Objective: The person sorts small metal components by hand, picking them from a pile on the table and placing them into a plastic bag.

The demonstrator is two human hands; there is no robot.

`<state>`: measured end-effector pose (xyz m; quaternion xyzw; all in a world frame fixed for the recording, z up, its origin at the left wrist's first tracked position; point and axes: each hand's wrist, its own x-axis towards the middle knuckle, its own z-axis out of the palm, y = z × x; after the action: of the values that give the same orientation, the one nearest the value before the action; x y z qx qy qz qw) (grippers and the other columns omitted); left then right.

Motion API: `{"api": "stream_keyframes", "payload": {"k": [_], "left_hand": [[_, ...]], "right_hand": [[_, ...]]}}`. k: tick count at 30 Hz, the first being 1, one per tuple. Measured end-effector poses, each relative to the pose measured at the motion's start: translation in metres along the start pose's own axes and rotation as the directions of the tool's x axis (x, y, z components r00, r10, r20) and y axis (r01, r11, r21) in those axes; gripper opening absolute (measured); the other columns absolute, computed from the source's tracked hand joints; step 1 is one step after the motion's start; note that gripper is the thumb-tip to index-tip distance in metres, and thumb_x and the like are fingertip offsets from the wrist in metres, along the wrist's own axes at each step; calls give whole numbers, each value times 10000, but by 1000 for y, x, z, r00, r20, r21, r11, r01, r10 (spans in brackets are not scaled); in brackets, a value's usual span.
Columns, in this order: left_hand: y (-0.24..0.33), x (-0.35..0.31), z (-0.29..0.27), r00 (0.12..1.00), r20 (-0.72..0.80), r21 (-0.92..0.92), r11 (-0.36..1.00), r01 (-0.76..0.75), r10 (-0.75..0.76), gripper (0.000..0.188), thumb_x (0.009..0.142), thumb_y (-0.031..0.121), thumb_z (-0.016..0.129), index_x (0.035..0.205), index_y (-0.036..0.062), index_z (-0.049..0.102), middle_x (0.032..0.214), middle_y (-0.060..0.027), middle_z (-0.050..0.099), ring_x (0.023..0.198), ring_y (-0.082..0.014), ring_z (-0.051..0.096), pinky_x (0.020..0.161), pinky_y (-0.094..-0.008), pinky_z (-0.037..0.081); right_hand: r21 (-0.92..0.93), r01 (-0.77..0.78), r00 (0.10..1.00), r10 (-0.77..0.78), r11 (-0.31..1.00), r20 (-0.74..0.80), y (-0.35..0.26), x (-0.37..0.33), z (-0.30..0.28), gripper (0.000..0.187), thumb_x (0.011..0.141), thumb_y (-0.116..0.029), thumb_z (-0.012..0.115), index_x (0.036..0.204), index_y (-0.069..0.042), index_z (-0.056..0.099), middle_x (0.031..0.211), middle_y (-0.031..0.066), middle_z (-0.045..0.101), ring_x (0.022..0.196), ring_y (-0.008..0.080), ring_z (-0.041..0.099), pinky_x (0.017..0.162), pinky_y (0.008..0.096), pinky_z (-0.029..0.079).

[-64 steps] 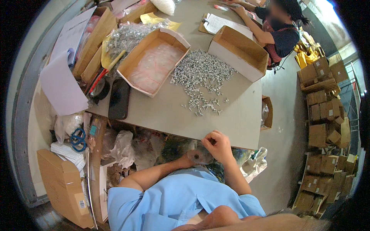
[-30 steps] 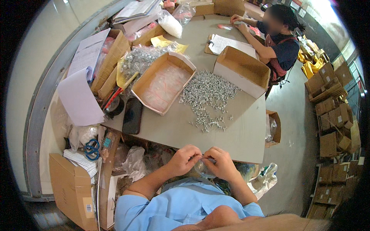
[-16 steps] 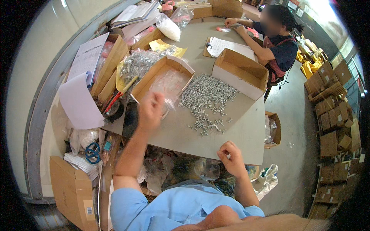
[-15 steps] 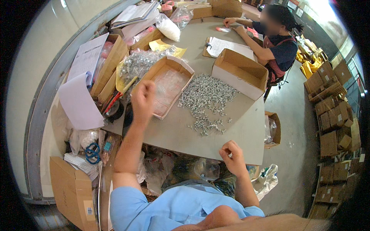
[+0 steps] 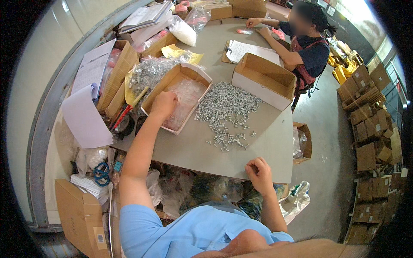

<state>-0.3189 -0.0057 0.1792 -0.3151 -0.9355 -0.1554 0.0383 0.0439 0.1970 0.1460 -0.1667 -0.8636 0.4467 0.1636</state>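
Note:
My left hand (image 5: pixel 164 104) is inside the near left part of a shallow open cardboard box (image 5: pixel 191 74). Clear plastic bags (image 5: pixel 186 96) lie flat in this box. The fingers of that hand are closed and bent downward; whatever they grip is hidden. At the table's front edge, my right hand (image 5: pixel 260 174) rests with its fingers curled in toward the thumb, and I cannot make out anything between them. A spread pile of small silvery screws (image 5: pixel 228 103) lies on the grey table (image 5: pixel 206 161), right of the box and beyond my right hand.
A white-sided cardboard box (image 5: pixel 261 89) stands behind the screws. Past it lies a clipboard with papers (image 5: pixel 251 52), where a co-worker (image 5: pixel 316 56) sits handling small items. Bagged metal parts (image 5: pixel 150 73), papers (image 5: pixel 86 114) and blue-handled scissors (image 5: pixel 102 173) crowd the left side.
My left hand has come down from above the box's left side into it, onto the bags. The right hand stays at the table edge, its fingers still curled.

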Motion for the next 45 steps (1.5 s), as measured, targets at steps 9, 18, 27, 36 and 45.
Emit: {"api": "stream_keyframes", "payload": {"k": [9,18,27,36,45], "left_hand": [[-11,5,15,977,-40,14,977,-211,211,230,810,227,660,934,37,691,895,-198,664,868,-377,629,779,-447,499],[-6,22,23,985,173,-70,997,27,-14,229,789,229,689,853,12,653,923,-221,651,867,-379,614,771,-453,484],[-7,18,22,987,153,-45,998,50,-42,235,785,210,688,867,1,619,930,-223,647,921,-388,609,780,-471,471],[-16,16,24,987,164,-122,992,12,8,183,800,168,654,879,11,599,903,-222,640,888,-395,607,756,-466,464],[-27,17,13,993,-75,-513,858,39,-90,100,800,10,618,887,13,569,836,-138,653,776,-242,636,652,-347,492]], "right_hand": [[-127,13,997,-23,992,-78,8,20,3,235,779,-76,667,1003,-42,604,1058,166,571,985,346,557,836,412,463],[-608,4,983,108,794,147,0,62,27,769,890,-535,500,1447,-54,279,1522,207,179,1412,369,158,1123,515,168],[-570,280,931,-74,772,357,-17,31,51,801,854,-526,544,1453,-77,259,1529,135,205,1413,333,181,1129,507,170],[54,164,981,-157,985,-117,11,8,23,581,798,-169,701,1311,-36,462,1348,175,465,1248,341,443,1022,418,374],[266,117,978,-65,957,-197,22,9,27,350,857,-52,614,1196,-9,538,1181,96,538,1084,176,515,946,298,403]]}}
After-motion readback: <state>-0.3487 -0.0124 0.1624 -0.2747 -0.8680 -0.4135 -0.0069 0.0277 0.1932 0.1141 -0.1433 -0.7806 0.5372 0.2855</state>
